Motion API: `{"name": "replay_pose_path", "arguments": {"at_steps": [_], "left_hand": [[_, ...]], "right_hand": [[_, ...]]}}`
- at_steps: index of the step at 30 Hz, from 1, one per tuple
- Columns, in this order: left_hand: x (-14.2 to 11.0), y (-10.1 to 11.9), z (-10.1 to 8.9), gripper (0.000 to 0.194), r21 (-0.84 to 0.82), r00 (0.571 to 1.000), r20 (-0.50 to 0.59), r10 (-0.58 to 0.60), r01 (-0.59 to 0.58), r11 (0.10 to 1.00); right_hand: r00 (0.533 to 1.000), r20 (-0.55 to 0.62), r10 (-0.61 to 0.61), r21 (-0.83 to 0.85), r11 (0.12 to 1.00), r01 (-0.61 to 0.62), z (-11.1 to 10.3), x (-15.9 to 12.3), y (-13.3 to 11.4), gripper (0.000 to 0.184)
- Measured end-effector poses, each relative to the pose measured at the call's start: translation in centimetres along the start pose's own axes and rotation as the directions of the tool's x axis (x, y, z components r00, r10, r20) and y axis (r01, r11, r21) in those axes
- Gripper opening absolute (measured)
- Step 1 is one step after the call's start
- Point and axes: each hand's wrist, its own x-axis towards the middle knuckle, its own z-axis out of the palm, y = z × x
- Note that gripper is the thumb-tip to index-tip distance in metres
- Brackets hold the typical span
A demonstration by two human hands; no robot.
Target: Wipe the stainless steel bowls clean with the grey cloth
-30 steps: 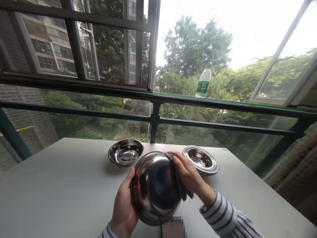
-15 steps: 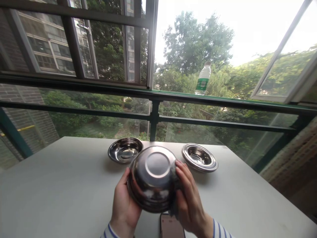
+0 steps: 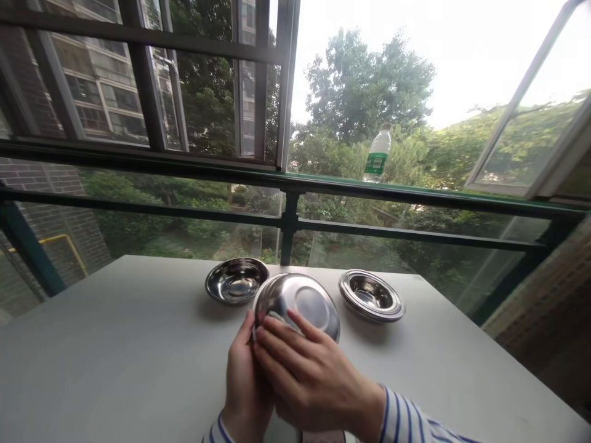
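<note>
A shiny steel bowl (image 3: 318, 304) is held up over the table with its base turned toward me and tilted to the right. My left hand (image 3: 247, 369) grips its left rim, thumb at the side. Across the lower left of the bowl's outer wall lies my right hand (image 3: 309, 369), fingers pressing a greyish cloth (image 3: 277, 317) against the metal. Most of that cloth is hidden under the fingers. Behind the held bowl, another steel bowl (image 3: 237, 281) stands upright on the left, and a stack of wide-rimmed steel bowls (image 3: 372, 296) sits on the right.
The white table (image 3: 138, 351) reaches to a dark green railing (image 3: 415, 200). A plastic bottle with a green label (image 3: 377, 161) stands on the rail. At the table's near side, a phone (image 3: 323, 437) shows partly below my right forearm. Trees and buildings lie beyond.
My right hand has moved with the cloth from the bowl's right side across to its lower left. The bowl has shifted right and tilted, its base now facing further right.
</note>
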Motion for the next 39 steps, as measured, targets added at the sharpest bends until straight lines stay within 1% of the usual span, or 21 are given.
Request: {"name": "replay_pose_path", "arguments": {"at_steps": [1, 3, 5, 8, 10, 11, 12, 13, 15, 17, 18, 21, 23, 25, 29, 31, 32, 33, 35, 37, 39], "left_hand": [[0.0, -0.1, 0.0, 0.037, -0.003, 0.999, 0.037, 0.001, -0.001, 1.000], [0.0, -0.3, 0.0, 0.037, -0.005, 0.994, 0.102, 0.042, -0.042, 0.999], [0.0, -0.5, 0.0, 0.034, 0.007, 0.988, 0.124, 0.097, -0.099, 0.995], [-0.1, -0.5, 0.0, 0.027, 0.073, 0.984, 0.099, 0.145, -0.153, 0.986], [-0.2, -0.4, -0.1, 0.024, 0.126, 0.984, 0.057, 0.168, -0.174, 0.977], [-0.1, -0.2, -0.3, 0.022, 0.150, 0.984, 0.034, 0.177, -0.180, 0.972], [-0.1, 0.0, -0.4, 0.020, 0.171, 0.983, 0.011, 0.185, -0.185, 0.968], [0.0, 0.2, -0.5, 0.018, 0.189, 0.980, -0.011, 0.200, -0.194, 0.963], [0.0, 0.8, -0.5, 0.018, 0.234, 0.971, -0.053, 0.235, -0.217, 0.948], [0.0, 1.4, -0.4, 0.019, 0.308, 0.962, -0.058, 0.268, -0.238, 0.921], [0.0, 1.7, -0.2, 0.018, 0.354, 0.957, -0.043, 0.286, -0.253, 0.900], [-0.3, 2.2, 0.4, 0.018, 0.505, 0.943, 0.067, 0.327, -0.314, 0.804], [-0.4, 2.2, 0.9, 0.021, 0.608, 0.932, 0.160, 0.326, -0.353, 0.711], [-0.4, 2.0, 1.3, 0.023, 0.705, 0.920, 0.256, 0.297, -0.388, 0.594], [-0.1, 1.6, 1.5, 0.028, 0.843, 0.892, 0.404, 0.203, -0.450, 0.296], [0.1, 1.4, 1.3, 0.026, 0.863, 0.873, 0.470, 0.133, -0.486, 0.140], [0.3, 1.3, 1.1, 0.024, 0.856, 0.856, 0.506, 0.103, -0.513, 0.058], [0.4, 1.2, 0.9, 0.023, 0.838, 0.834, 0.546, 0.078, -0.546, -0.028], [0.8, 0.7, 0.4, 0.021, 0.767, 0.776, 0.629, 0.042, -0.610, -0.201], [1.2, 0.1, -0.1, 0.020, 0.668, 0.714, 0.700, 0.000, -0.655, -0.352], [1.5, -0.6, -0.6, 0.021, 0.564, 0.670, 0.738, -0.073, -0.673, -0.479]], "right_hand": [[0.999, 0.010, 0.042, 0.044, 0.998, -0.042, -0.1, 0.4, 0.2, 0.039], [0.992, 0.046, 0.117, 0.129, 0.984, -0.122, -0.6, 1.3, 0.8, 0.039], [0.979, 0.096, 0.179, 0.183, 0.964, -0.194, -1.1, 2.0, 1.6, 0.036], [0.953, 0.119, 0.277, 0.208, 0.932, -0.297, -1.5, 2.3, 3.3, 0.034], [0.915, 0.127, 0.384, 0.226, 0.887, -0.403, -1.2, 1.7, 4.7, 0.035], [0.873, 0.139, 0.468, 0.243, 0.838, -0.488, -0.9, 1.1, 5.5, 0.034], [0.799, 0.149, 0.583, 0.258, 0.757, -0.601, -0.6, 0.3, 6.2, 0.031], [0.743, 0.148, 0.653, 0.249, 0.702, -0.667, -0.3, -0.5, 6.8, 0.030], [0.642, 0.126, 0.756, 0.240, 0.605, -0.759, 0.0, -2.3, 7.8, 0.030], [0.546, 0.100, 0.832, 0.266, 0.506, -0.820, 0.0, -4.0, 8.3, 0.030], [0.504, 0.092, 0.859, 0.296, 0.459, -0.838, -0.1, -4.8, 8.3, 0.031], [0.408, 0.104, 0.907, 0.423, 0.331, -0.843, -0.3, -6.7, 7.8, 0.033], [0.358, 0.129, 0.925, 0.513, 0.246, -0.822, -0.1, -7.8, 7.3, 0.034], [0.301, 0.157, 0.941, 0.589, 0.155, -0.793, 0.4, -8.7, 6.7, 0.033], [0.168, 0.206, 0.964, 0.706, -0.028, -0.708, 1.6, -10.3, 6.0, 0.035], [0.114, 0.221, 0.969, 0.755, -0.095, -0.649, 2.3, -10.9, 5.7, 0.037], [0.092, 0.227, 0.969, 0.774, -0.122, -0.621, 2.6, -11.1, 5.5, 0.038], [0.075, 0.236, 0.969, 0.790, -0.146, -0.596, 2.9, -11.3, 5.3, 0.038], [0.053, 0.260, 0.964, 0.809, -0.187, -0.557, 3.3, -11.5, 5.0, 0.038], [0.047, 0.285, 0.957, 0.817, -0.217, -0.534, 3.6, -11.7, 4.8, 0.038], [0.046, 0.297, 0.954, 0.820, -0.230, -0.525, 3.6, -11.9, 4.7, 0.037]]}}
